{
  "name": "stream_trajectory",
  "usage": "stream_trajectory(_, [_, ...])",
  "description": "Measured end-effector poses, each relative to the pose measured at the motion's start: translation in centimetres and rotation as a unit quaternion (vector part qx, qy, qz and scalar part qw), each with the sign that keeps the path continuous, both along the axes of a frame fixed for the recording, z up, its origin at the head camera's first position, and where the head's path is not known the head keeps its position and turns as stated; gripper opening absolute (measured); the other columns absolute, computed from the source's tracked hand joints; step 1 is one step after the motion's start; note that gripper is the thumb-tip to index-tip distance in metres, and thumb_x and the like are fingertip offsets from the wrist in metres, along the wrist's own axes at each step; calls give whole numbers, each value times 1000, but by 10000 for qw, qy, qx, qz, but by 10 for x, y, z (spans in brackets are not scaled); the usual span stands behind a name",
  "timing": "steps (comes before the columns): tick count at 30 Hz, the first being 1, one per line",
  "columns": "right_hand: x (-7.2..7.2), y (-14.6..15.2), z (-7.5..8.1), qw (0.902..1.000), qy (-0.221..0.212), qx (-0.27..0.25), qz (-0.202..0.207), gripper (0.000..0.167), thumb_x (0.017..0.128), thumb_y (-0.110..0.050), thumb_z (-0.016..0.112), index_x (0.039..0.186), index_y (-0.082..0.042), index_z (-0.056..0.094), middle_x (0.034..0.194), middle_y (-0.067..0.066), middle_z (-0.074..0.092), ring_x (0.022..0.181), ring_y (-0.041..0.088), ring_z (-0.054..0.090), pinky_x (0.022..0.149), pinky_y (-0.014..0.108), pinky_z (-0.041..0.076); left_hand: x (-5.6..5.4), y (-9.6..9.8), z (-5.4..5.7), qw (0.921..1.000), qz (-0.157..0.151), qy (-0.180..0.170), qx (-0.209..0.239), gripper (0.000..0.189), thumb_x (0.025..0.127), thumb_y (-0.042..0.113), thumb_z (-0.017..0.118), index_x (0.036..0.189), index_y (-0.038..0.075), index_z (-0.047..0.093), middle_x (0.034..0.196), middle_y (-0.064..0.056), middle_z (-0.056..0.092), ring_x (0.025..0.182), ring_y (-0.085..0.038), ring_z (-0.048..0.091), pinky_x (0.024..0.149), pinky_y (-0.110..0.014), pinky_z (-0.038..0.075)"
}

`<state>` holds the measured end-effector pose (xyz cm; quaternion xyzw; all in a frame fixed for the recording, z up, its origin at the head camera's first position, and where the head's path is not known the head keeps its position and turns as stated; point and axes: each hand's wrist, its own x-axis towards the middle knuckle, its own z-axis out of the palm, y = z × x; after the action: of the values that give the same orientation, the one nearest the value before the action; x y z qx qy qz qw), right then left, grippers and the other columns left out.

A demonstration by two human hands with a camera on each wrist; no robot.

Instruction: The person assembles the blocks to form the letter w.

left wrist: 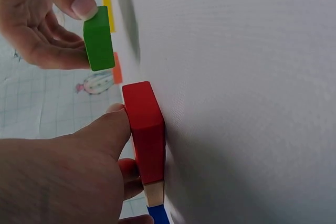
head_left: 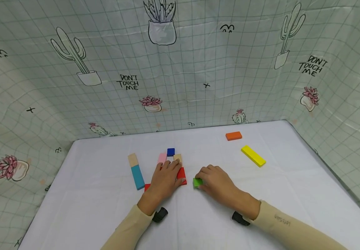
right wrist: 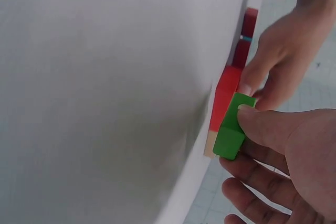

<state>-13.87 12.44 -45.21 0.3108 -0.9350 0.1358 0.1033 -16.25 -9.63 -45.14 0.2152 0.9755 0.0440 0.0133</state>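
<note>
Between thumb and fingers my right hand [head_left: 215, 182] pinches a green block [head_left: 196, 183], which in the left wrist view is held up off the cloth. My left hand [head_left: 164, 178] lies over a group of blocks with its fingers spread and hides part of them. Its thumb touches a red block [left wrist: 144, 129] on the group's right side. Beyond that red block are a light wooden block [head_left: 178, 157] and a dark blue block [head_left: 171, 152]. A pink block [head_left: 162, 158] shows past the fingers, and another red block [head_left: 147, 186] pokes out by the left wrist.
Left of the group, a teal block [head_left: 137, 177] lies end to end with a tan block [head_left: 133, 159]. Farther right lie a long yellow block [head_left: 253, 156] and an orange block [head_left: 234, 135]. A patterned cloth [head_left: 180, 69] hangs behind the white table [head_left: 105, 215].
</note>
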Motion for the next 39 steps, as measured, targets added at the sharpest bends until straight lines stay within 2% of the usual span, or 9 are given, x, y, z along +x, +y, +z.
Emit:
stream_trajectory(9, [5, -13, -3, 9998, -101, 110, 90, 30, 82, -17, 93, 107, -11, 79, 103, 0, 74, 98, 19, 64, 90, 38, 55, -1, 0, 0, 10000, -25, -15, -20, 63, 100, 43, 72, 152, 12, 57, 159, -8, 53, 144, -33, 48, 118, -53, 38])
stream_trajectory(17, [8, -19, -4, 9997, 58, 205, 129, 28, 81, -18, 94, 103, -10, 79, 99, 1, 73, 94, 19, 62, 86, 36, 54, -1, 1, 0, 10000, -32, 14, -62, 63, 100, 43, 72, 153, 12, 57, 160, -7, 53, 144, -33, 48, 118, -53, 39])
stream_trajectory(28, [5, -24, -5, 9994, 148, 289, 141, 28, 81, -18, 93, 103, -10, 78, 99, 1, 72, 93, 19, 62, 83, 35, 53, 1, 1, 2, 10000, -50, 81, 17, 61, 101, 42, 71, 151, 11, 58, 158, -8, 55, 141, -33, 50, 116, -52, 40])
stream_trajectory(34, [4, -22, -3, 9993, -158, 330, 27, 30, 85, -23, 91, 108, -9, 78, 104, 3, 73, 97, 21, 64, 86, 38, 54, 2, 1, 4, 9999, -69, 86, 80, 61, 101, 42, 71, 151, 10, 59, 157, -8, 55, 140, -33, 51, 116, -53, 40])
stream_trajectory(39, [-1, -5, 0, 9988, -431, 149, -200, 35, 89, -25, 87, 117, -8, 76, 115, 5, 73, 107, 25, 65, 93, 43, 55, 2, 1, 4, 10000, -53, 48, 64, 61, 101, 43, 71, 151, 10, 59, 158, -8, 55, 141, -33, 51, 117, -54, 39])
